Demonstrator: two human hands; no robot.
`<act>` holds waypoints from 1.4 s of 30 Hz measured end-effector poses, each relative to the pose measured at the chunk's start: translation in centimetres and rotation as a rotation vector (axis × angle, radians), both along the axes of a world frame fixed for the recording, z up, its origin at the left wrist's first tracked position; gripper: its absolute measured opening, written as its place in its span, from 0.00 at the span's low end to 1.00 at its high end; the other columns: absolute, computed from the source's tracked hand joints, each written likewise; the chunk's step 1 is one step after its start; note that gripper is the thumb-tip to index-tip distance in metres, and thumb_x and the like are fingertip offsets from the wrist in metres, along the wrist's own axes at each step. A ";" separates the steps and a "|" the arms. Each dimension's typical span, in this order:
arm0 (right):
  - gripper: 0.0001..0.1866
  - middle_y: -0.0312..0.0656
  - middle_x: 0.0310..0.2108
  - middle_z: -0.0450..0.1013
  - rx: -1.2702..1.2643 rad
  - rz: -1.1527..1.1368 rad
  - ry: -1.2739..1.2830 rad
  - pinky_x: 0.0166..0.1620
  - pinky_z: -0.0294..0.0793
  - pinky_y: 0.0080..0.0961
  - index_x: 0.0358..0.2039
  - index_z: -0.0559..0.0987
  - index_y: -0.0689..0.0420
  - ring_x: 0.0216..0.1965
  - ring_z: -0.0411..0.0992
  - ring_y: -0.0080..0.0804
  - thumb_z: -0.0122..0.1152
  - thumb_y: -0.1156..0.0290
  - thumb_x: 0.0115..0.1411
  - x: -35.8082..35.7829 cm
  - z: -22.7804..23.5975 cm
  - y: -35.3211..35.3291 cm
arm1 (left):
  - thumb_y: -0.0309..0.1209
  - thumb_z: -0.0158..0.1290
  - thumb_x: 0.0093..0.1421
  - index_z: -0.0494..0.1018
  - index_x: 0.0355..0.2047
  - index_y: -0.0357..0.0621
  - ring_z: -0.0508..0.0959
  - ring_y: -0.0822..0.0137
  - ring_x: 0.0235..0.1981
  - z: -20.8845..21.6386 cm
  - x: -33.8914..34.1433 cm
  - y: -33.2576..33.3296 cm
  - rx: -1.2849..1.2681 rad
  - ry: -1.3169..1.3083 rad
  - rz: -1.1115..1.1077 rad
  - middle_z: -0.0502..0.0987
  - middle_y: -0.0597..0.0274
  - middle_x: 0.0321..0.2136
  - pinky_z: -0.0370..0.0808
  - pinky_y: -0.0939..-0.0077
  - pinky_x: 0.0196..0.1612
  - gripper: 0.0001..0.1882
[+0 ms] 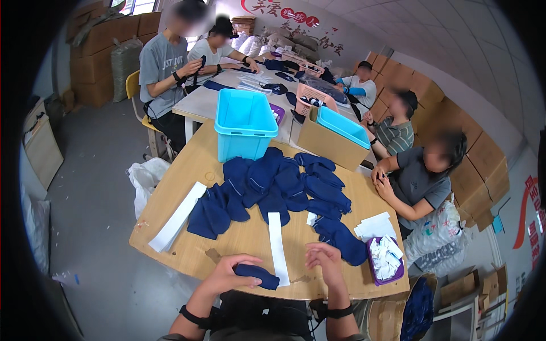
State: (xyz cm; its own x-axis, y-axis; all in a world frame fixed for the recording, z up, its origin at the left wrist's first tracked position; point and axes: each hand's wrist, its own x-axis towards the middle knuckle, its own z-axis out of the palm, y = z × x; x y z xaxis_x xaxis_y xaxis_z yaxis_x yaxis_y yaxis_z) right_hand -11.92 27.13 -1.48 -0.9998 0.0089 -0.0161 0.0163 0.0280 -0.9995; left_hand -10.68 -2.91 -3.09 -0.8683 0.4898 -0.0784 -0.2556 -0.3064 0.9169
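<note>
Near the front edge of the table, my left hand point(226, 271) is closed round a folded navy sock point(259, 276). My right hand point(325, 260) is raised over the table with its fingers apart and nothing in it. Between the two hands lies a single white paper strip point(277, 250), its far end reaching the socks. A heap of navy socks point(266, 184) spreads across the middle of the table, with more socks point(343, 240) beyond my right hand. To the left, a stack of white strips point(178, 217) lies at a slant.
A purple basket point(391, 278) of small white labels sits at the right corner, beside white papers point(373, 226). A blue bin point(245, 133) and a cardboard box point(327, 142) stand behind the heap. Several people work around the tables, one person point(424, 182) close on the right.
</note>
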 end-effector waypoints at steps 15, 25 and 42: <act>0.10 0.37 0.25 0.74 0.027 -0.104 0.028 0.25 0.69 0.16 0.38 0.81 0.63 0.22 0.70 0.19 0.51 0.80 0.61 0.6 -5.0 -1.3 | 0.17 0.65 0.50 0.77 0.45 0.32 0.81 0.72 0.28 0.5 -0.4 0.0 -0.029 0.044 -0.054 0.81 0.57 0.33 0.78 0.79 0.35 0.20; 0.12 0.35 0.27 0.75 0.105 -0.057 0.034 0.30 0.70 0.15 0.40 0.82 0.62 0.26 0.71 0.17 0.50 0.80 0.61 1.2 -5.0 -1.8 | 0.11 0.62 0.45 0.79 0.39 0.26 0.83 0.64 0.27 0.4 0.0 -0.1 -0.067 -0.018 -0.028 0.82 0.51 0.30 0.83 0.74 0.33 0.17; 0.11 0.36 0.28 0.75 0.185 -0.021 0.074 0.31 0.69 0.16 0.39 0.81 0.63 0.27 0.69 0.18 0.50 0.80 0.60 1.1 -4.7 -2.0 | 0.14 0.64 0.48 0.79 0.40 0.29 0.83 0.68 0.28 0.4 0.1 0.2 -0.092 0.027 0.010 0.82 0.53 0.29 0.79 0.78 0.34 0.16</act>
State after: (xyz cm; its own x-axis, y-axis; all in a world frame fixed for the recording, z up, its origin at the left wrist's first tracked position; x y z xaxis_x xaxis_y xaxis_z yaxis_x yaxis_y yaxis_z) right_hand -10.78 25.14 -6.14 -0.9978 0.0255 0.0609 -0.0542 0.2113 -0.9759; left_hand -10.62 -2.71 -2.64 -0.8753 0.4733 -0.0991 -0.2277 -0.2225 0.9480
